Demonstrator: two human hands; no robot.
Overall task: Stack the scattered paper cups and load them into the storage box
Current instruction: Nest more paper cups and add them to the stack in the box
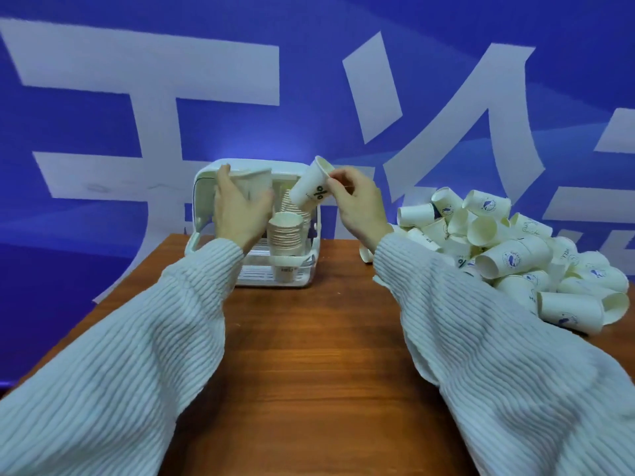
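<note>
While both arms are stretched forward in ribbed white sleeves (144, 355), the nearest ground is taken up by a wooden table (309, 372), reddish brown with a visible grain, its near stretch crossed only by the two forearms. Beyond the left edge of the table, blue floor or backdrop is seen.

Further out, the left hand (237, 211) is held upright in front of the storage box (206, 180), and a single paper cup (252, 185) is grasped by it, the thumb curled round the cup's right side and the fingertips (223, 171) showing at its upper left. Just right of that thumb, stacks of nested cups (285, 235) are seen standing inside the white box, one stack nearer and another behind it. The box itself is set on the far middle of the table, its open side turned toward the person, with a slatted floor visible below the left wrist.

A second cup (311, 187), printed with a dark mark, is pinched by the right hand (357, 207) between thumb and fingertips; it is tilted, its mouth pointing up and away, its base down beside the stacks, over the box's right side. Whether the two held cups touch cannot be told.

To the right of the right wrist, a large heap of loose cups (508, 255) is piled on the table's far right corner, lying at all angles, many bearing a small blue emblem.

Farthest of all, a blue wall (309, 63) with huge pale characters is spread behind everything.
</note>
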